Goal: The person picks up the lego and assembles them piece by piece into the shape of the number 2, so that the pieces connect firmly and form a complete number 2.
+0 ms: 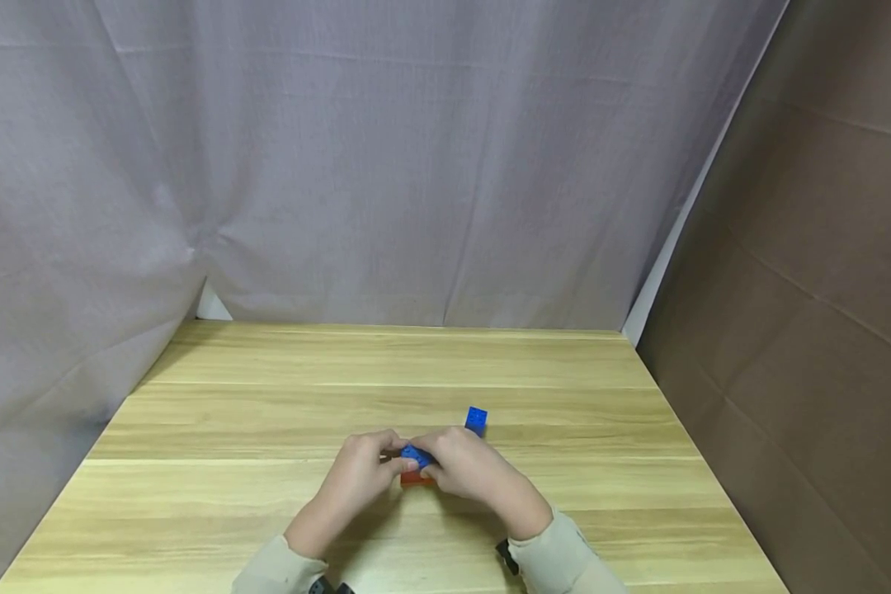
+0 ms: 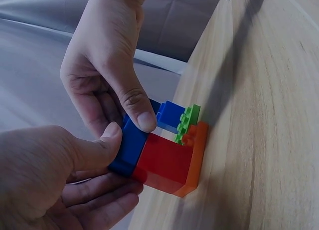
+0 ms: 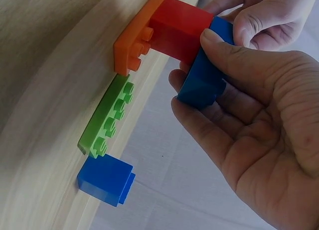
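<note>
A long blue toy brick point(image 3: 202, 78) lies across the top of a red brick point(image 3: 177, 28), which stands on an orange brick point(image 3: 130, 40). With thumb and fingers, my right hand point(image 1: 462, 464) pinches the blue brick at one end, which juts out past the red one. My left hand point(image 1: 364, 469) grips its other end, the thumb point(image 2: 102, 147) pressed on its side. In the head view the hands hide most of the stack. Whether the blue brick is fully seated on the red one, I cannot tell.
Beside the orange brick, a flat green brick point(image 3: 107, 117) with studs lies on the wooden table point(image 1: 267, 412). A smaller blue brick point(image 1: 477, 419) stands at the green brick's far end. Grey curtains point(image 1: 416, 165) hang behind the table, and a brown cloth point(image 1: 802, 289) hangs on the right.
</note>
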A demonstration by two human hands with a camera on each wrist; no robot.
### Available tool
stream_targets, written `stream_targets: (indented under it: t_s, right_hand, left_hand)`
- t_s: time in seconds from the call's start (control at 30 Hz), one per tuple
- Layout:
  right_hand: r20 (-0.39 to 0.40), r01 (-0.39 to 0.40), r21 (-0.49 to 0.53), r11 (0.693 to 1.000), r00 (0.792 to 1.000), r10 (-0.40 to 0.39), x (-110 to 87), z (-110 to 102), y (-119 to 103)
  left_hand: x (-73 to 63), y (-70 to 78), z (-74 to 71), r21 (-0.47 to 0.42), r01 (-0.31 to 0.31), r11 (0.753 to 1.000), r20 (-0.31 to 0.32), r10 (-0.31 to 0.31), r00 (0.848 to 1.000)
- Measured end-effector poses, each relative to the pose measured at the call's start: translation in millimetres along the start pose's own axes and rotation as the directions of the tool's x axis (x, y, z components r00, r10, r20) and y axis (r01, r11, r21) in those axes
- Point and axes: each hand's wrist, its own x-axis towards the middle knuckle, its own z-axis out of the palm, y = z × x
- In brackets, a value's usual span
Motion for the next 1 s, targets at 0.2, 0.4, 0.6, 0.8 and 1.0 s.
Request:
stream_targets:
  t_s: [0.2, 0.4, 0.6, 0.8, 1.0]
  right_hand:
    - [0.005, -0.002, 0.003, 1.000, 1.000, 0.002, 0.9, -0.2, 0.2]
    - [0.010, -0.004, -0.009, 1.000, 1.000, 0.004, 0.5, -1.4, 0.5]
    - [0.004, 0.001, -0.014, 1.000, 1.000, -0.001, 0.2, -2.4, -0.7]
    - [0.000, 0.002, -0.011, 1.000, 1.000, -0.002, 0.3, -2.1, -2.0]
    - [0.003, 0.000, -0.017, 1.000, 1.000, 0.000, 0.1, -1.1, -2.1]
  left_hand:
    - [0.6, 0.5, 0.2, 0.004, 0.007, 1.000, -0.008, -0.007, 1.000]
    - [1.1, 1.7, 1.1, 0.004, 0.011, 1.000, -0.012, -0.010, 1.000]
    - [1.5, 0.7, 2.0, 0.021, 0.006, 1.000, -0.018, -0.006, 1.000]
    - [0.1, -0.6, 1.8, 0.010, -0.001, 1.000, -0.003, 0.001, 1.000]
    - [-1.4, -1.3, 2.5, -0.001, 0.005, 1.000, -0.007, -0.005, 1.000]
